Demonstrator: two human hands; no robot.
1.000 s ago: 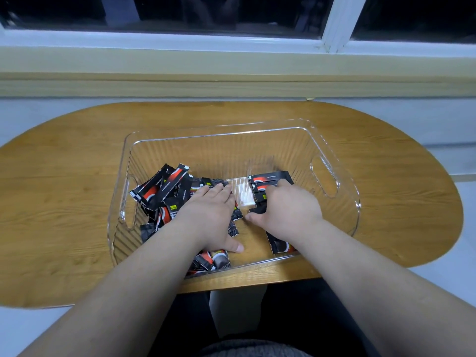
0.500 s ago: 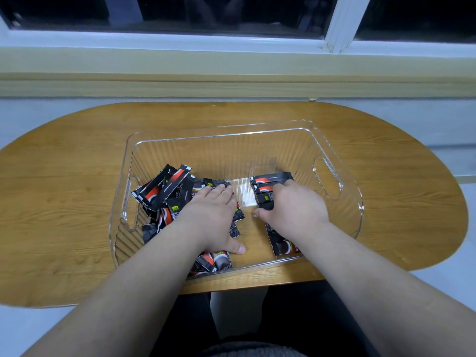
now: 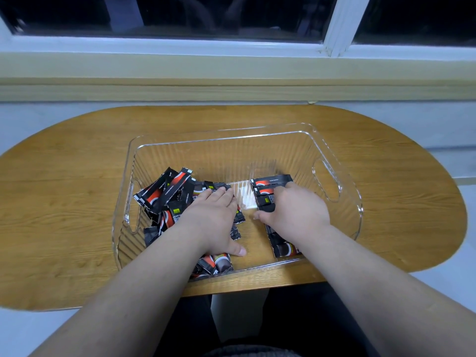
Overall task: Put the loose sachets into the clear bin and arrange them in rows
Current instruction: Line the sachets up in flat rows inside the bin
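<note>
A clear bin (image 3: 346, 202) is sitting on a wooden table (image 3: 64, 191) under a window (image 3: 337, 24), and both hands are reaching down inside it. The left hand (image 3: 213, 220) is lying flat with its fingers straight and close together. It is pressing down on a messy pile of black and red sachets (image 3: 164, 194) in the left half of the bin. Most of that pile is poking out past the fingertips and off to the left of the hand. The left thumb (image 3: 238, 251) is sticking out to the side and touching the bare bin floor. A few more sachets (image 3: 216, 264) are peeking out from under the left wrist, near the front wall. The right hand (image 3: 296, 212) is resting knuckles up on a neat row of sachets (image 3: 270, 181) in the right half. Its fingers are bending down over them, and I cannot tell if they are pinching one or only pushing. Two or three sachets of the row are showing just past the fingers, and another one (image 3: 283, 248) is showing under the right wrist. A strip of bare bin floor is showing between the two hands.
</note>
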